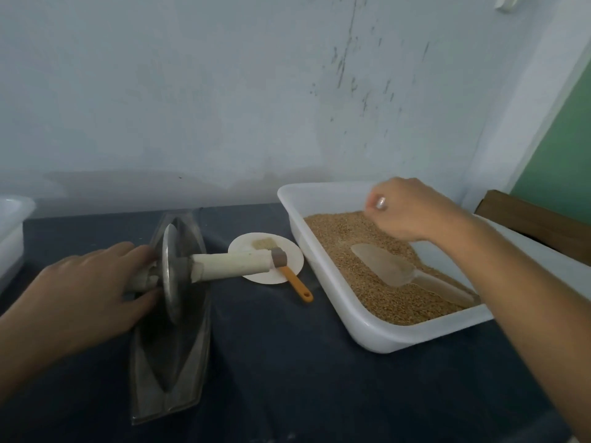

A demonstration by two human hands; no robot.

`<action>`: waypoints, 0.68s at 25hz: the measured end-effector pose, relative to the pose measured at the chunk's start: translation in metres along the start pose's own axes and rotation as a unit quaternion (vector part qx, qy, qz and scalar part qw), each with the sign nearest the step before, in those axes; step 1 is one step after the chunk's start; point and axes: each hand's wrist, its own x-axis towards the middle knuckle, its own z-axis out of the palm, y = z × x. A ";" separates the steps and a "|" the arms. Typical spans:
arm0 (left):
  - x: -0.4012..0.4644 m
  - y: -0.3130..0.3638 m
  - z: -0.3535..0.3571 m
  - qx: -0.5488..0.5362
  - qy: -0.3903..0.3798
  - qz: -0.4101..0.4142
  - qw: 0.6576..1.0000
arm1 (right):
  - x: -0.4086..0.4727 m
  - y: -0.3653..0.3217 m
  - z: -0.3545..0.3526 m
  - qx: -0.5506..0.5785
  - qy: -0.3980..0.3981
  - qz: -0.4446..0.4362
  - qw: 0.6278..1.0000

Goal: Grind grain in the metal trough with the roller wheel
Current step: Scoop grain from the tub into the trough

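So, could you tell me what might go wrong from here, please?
The roller wheel stands on edge in the metal trough, steadied only by the left hand; it could tip. The right hand, pinching above the grain, may scatter some outside the white tub.

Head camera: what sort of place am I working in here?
Probably a plain workroom or home kitchen set up for hand grinding: a boat-shaped metal trough with a roller wheel on a dark-covered table, and a white tub of grain against a scuffed wall.
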 end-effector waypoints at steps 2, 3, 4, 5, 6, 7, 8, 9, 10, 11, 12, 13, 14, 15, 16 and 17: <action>0.003 -0.004 0.003 -0.009 -0.004 0.001 1.000 | 0.010 0.037 0.003 -0.081 -0.073 0.063 0.992; 0.003 -0.006 0.004 -0.012 -0.001 0.000 1.000 | 0.014 0.050 0.008 -0.107 -0.101 0.080 0.986; 0.003 -0.006 0.004 -0.011 0.000 -0.004 1.000 | 0.018 0.060 0.013 -0.127 -0.121 0.088 0.981; 0.002 -0.006 0.005 -0.009 0.004 -0.003 1.000 | 0.021 0.068 0.019 -0.147 -0.134 0.090 0.976; 0.001 -0.005 0.005 -0.004 0.009 -0.003 1.000 | 0.024 0.073 0.025 -0.175 -0.149 0.092 0.969; 0.000 -0.005 0.006 0.000 0.018 -0.001 1.000 | 0.025 0.076 0.030 -0.210 -0.171 0.095 0.958; -0.001 -0.005 0.006 0.002 0.026 -0.005 1.000 | 0.025 0.077 0.033 -0.242 -0.198 0.102 0.944; -0.002 -0.005 0.007 0.001 0.034 -0.009 0.999 | 0.025 0.078 0.036 -0.264 -0.224 0.105 0.932; -0.003 -0.004 0.008 -0.001 0.038 -0.015 0.999 | 0.024 0.080 0.038 -0.277 -0.250 0.101 0.922; -0.004 -0.004 0.010 -0.006 0.042 -0.020 0.999 | 0.025 0.083 0.039 -0.268 -0.273 0.097 0.919; -0.005 -0.005 0.012 -0.012 0.046 -0.023 0.999 | 0.025 0.085 0.039 -0.238 -0.295 0.104 0.920; -0.005 -0.005 0.014 -0.021 0.052 -0.025 0.998 | 0.025 0.087 0.038 -0.201 -0.309 0.115 0.922; -0.006 -0.006 0.016 -0.035 0.057 -0.027 0.997 | 0.025 0.089 0.038 -0.167 -0.315 0.124 0.926; -0.006 -0.006 0.018 -0.056 0.062 -0.031 0.996 | 0.025 0.092 0.037 -0.139 -0.317 0.126 0.930; -0.007 -0.006 0.020 -0.079 0.066 -0.039 0.994 | 0.023 0.095 0.036 -0.114 -0.320 0.123 0.932; -0.008 -0.005 0.021 -0.100 0.073 -0.048 0.991 | 0.022 0.097 0.035 -0.092 -0.325 0.116 0.934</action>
